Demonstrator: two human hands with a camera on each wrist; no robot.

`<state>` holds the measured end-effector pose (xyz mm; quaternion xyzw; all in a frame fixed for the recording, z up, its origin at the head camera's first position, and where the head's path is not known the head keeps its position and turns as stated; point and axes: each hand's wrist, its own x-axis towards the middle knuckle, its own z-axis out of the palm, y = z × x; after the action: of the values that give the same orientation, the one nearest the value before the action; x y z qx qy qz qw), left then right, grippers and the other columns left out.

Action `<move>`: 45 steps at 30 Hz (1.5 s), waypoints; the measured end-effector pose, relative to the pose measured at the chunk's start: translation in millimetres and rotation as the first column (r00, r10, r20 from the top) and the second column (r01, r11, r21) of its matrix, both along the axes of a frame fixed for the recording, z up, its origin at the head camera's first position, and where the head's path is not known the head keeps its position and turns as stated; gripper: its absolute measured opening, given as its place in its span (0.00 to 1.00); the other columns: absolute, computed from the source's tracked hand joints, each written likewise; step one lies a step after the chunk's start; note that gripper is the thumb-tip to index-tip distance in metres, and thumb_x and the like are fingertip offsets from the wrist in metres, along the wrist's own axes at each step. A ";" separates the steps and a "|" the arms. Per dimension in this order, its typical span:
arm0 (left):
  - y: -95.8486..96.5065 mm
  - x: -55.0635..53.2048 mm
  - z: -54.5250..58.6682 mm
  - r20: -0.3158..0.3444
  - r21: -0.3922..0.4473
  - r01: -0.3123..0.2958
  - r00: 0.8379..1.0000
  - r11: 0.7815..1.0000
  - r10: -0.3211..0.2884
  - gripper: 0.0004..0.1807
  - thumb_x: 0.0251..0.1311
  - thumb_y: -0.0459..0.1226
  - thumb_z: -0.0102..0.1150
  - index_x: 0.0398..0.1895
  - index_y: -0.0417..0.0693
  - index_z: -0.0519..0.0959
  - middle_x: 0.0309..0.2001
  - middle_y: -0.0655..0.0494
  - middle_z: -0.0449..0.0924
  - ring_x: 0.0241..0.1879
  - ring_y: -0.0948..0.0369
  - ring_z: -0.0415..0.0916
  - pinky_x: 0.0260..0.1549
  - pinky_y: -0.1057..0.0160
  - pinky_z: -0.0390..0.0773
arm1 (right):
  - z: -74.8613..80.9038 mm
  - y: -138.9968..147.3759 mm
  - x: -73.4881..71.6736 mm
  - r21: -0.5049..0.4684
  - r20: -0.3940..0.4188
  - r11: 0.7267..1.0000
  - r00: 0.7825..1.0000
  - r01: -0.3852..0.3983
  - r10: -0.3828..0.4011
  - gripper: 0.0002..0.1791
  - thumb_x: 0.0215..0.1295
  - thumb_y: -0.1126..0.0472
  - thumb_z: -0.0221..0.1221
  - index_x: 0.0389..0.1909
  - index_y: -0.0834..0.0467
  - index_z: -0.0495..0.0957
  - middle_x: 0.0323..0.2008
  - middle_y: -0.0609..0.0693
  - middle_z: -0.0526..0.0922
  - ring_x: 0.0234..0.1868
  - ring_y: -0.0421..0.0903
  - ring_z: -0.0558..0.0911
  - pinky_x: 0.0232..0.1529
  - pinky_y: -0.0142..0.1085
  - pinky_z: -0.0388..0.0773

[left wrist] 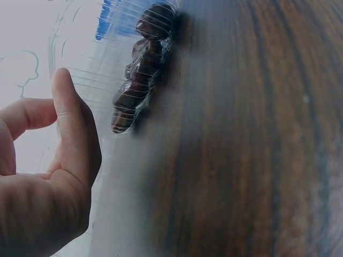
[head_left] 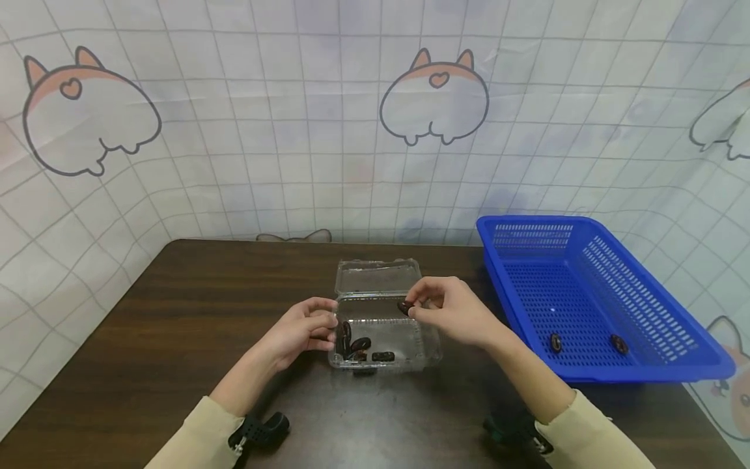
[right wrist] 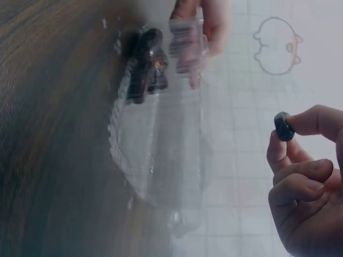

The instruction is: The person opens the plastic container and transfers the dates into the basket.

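Observation:
My right hand (head_left: 454,309) pinches a dark, glossy date (head_left: 404,307) between thumb and fingertips, over the far right part of a clear plastic clamshell box (head_left: 410,339). In the right wrist view the pinched date (right wrist: 284,126) shows held up at the fingertips, above rim height. My left hand (head_left: 307,329) grips the box's left edge with thumb and fingers, and some of its fingers show blurred through the plastic in the right wrist view. Several dates (head_left: 361,344) lie at the left and front inside the box. Its lid (head_left: 377,277) is folded back, away from me.
A blue perforated basket (head_left: 644,280) stands at the right of the dark wooden table (head_left: 176,326), with two dates (head_left: 618,344) on its floor. A white grid-patterned sheet (head_left: 340,163) with cartoon animals hangs behind the table. Both wrists wear black straps (head_left: 258,431).

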<state>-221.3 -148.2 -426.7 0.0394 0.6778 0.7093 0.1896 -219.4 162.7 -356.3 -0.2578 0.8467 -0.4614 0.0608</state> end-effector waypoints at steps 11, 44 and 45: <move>-0.2 -0.3 -0.5 -0.012 -0.005 0.001 1.000 1.000 -0.002 0.27 0.67 0.29 0.56 0.68 0.32 0.63 0.36 0.50 0.76 0.30 0.59 0.77 0.33 0.62 0.86 | 9.5 25.0 3.0 -0.026 -0.058 0.996 0.994 0.088 -0.090 0.07 0.67 0.60 0.67 0.45 0.54 0.86 0.38 0.49 0.85 0.25 0.46 0.76 0.25 0.37 0.67; -0.6 0.4 -1.3 -0.011 -0.005 -0.005 1.000 1.000 0.005 0.28 0.68 0.29 0.57 0.69 0.32 0.62 0.37 0.50 0.76 0.30 0.60 0.77 0.33 0.63 0.86 | 22.2 97.6 24.1 -0.026 -0.118 0.927 0.919 0.375 -0.375 0.18 0.73 0.50 0.63 0.55 0.56 0.85 0.53 0.55 0.85 0.45 0.41 0.85 0.32 0.37 0.73; -0.7 0.5 -1.2 -0.010 -0.003 -0.005 1.000 1.000 0.005 0.28 0.68 0.29 0.57 0.69 0.32 0.63 0.37 0.50 0.76 0.30 0.60 0.77 0.33 0.63 0.86 | 22.4 100.2 24.9 -0.020 -0.118 0.923 0.916 0.383 -0.383 0.18 0.73 0.50 0.63 0.56 0.56 0.84 0.52 0.55 0.85 0.45 0.41 0.86 0.32 0.36 0.74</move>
<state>-220.8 -148.9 -427.9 0.0408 0.6798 0.7086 0.1845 -194.5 262.8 -333.9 -0.1142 0.8837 -0.4467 -0.0809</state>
